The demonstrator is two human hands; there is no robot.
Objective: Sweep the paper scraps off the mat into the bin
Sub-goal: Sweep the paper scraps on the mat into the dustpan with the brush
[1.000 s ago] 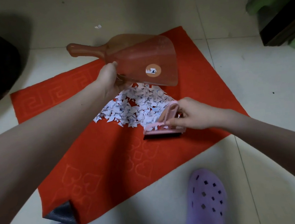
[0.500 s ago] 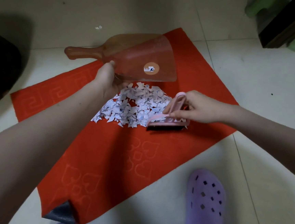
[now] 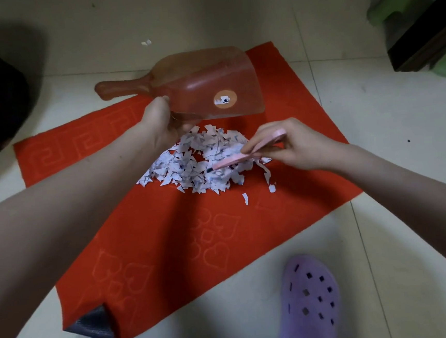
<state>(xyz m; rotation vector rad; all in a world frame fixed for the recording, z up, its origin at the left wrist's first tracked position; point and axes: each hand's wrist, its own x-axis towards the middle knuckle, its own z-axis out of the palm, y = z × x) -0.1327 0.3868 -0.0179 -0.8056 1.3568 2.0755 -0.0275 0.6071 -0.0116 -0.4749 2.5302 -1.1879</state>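
Bristles barely show among scraps (right grip clasps brush, left grip pinches dustpan).

White paper scraps heaped on far half of red embossed mat, few strays beside; near corner folded over

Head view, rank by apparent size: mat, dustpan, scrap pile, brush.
1. Red mat
2. Dustpan, held up nearer the camera, and scrap pile: look alike, unranked
3. Pink brush, partly hidden by the right hand
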